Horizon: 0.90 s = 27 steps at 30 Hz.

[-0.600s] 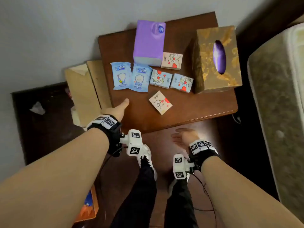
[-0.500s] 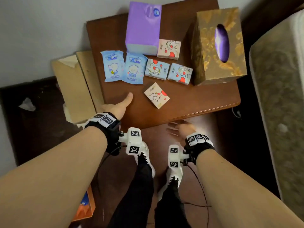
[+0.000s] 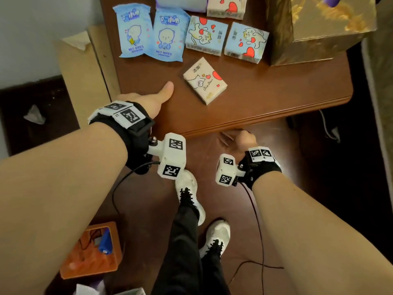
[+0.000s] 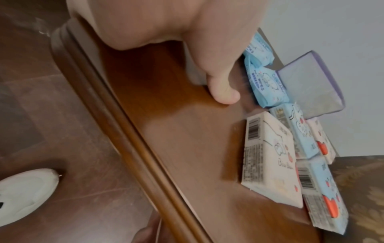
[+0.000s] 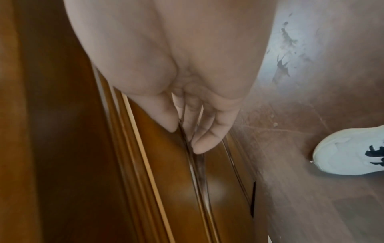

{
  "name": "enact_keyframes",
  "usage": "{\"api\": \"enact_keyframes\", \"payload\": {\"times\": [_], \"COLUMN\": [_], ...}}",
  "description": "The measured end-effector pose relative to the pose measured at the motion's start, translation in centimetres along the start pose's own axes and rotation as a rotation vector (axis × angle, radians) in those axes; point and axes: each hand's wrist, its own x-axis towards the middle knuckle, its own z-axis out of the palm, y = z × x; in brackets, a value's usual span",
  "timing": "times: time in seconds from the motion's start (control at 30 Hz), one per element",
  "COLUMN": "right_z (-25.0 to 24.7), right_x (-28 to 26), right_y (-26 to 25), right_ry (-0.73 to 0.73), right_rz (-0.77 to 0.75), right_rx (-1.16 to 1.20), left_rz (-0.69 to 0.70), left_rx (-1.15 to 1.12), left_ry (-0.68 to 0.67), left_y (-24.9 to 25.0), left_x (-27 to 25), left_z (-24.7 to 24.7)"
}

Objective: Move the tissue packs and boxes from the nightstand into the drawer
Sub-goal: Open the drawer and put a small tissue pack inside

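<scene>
Bracing with the left hand (image 3: 144, 101) on the brown wooden nightstand (image 3: 265, 111) near its 9 o'clock edge, thumb stretched flat toward 1 o'clock, other fingers hidden, holding nothing. Reaching with the right hand (image 3: 240, 140), now slipped under the front lip at 6 o'clock where half a second ago it hovered clear of it; straight fingers (image 5: 199, 131) pressed together against a groove in the drawer front (image 5: 172, 164), pinching nothing. Judging from that: drawer probably about to be pulled, appears shut, nothing moved yet. Still lying on top: two pale blue foil pouches (image 3: 135, 30) (image 3: 168, 35), reading "WET WIPES" under a cartoon bear; at 3 o'clock of them two light blue tissue packs (image 3: 205, 36) (image 3: 246, 42) with cats and red hearts, Chinese characters too small to read; nearest the thumb, at 6 o'clock of these, a cream tissue pack (image 3: 205, 80) scripted "Biu Biu~"; another cream heart-print pack (image 3: 226, 6) at 12 o'clock; beside it a purple tissue block (image 4: 311, 85); at 2 o'clock a gold patterned tissue box (image 3: 319, 28).
</scene>
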Motion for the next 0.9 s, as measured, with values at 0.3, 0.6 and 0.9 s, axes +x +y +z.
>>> {"api": "enact_keyframes", "payload": {"times": [0.3, 0.6, 0.9], "right_z": [-0.2, 0.0, 8.1], "right_x": [-0.5, -10.5, -14.2], "right_y": [-0.2, -3.7, -10.5], "right_ry": [-0.03, -0.153, -0.008], "right_rz": [-0.005, 0.084, -0.622], "right_rx": [-0.085, -0.967, -1.146], "left_rz": [-0.004, 1.039, 1.088], "left_rx": [-0.025, 0.406, 0.721], "left_ry": [0.14, 0.105, -0.031], "left_y": [0.3, 3.6, 5.8], "left_x": [-1.6, -7.5, -6.7], "left_z": [0.7, 1.4, -0.8]}}
